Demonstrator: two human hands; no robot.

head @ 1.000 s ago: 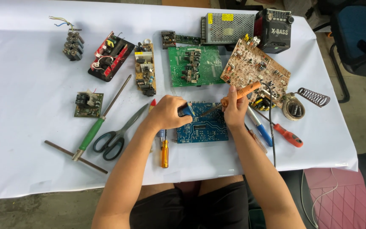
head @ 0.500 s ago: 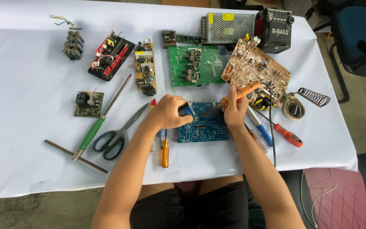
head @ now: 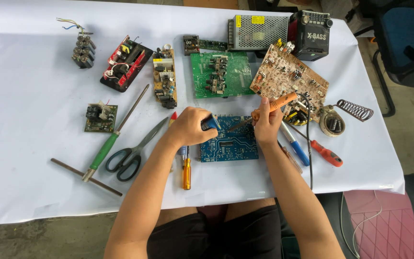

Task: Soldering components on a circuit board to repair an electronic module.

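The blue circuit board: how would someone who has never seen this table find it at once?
On the white-covered table, look at the near middle, directly between the left hand and right hand. The blue circuit board lies flat there. It is the only blue board; the neighbours behind it are green and tan.

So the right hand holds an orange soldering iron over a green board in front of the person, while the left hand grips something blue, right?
Not quite: the board under the hands is blue, not green, as the head view shows. The green board lies further back, untouched. The rest holds: the right hand holds the orange soldering iron, and the left hand grips something blue.
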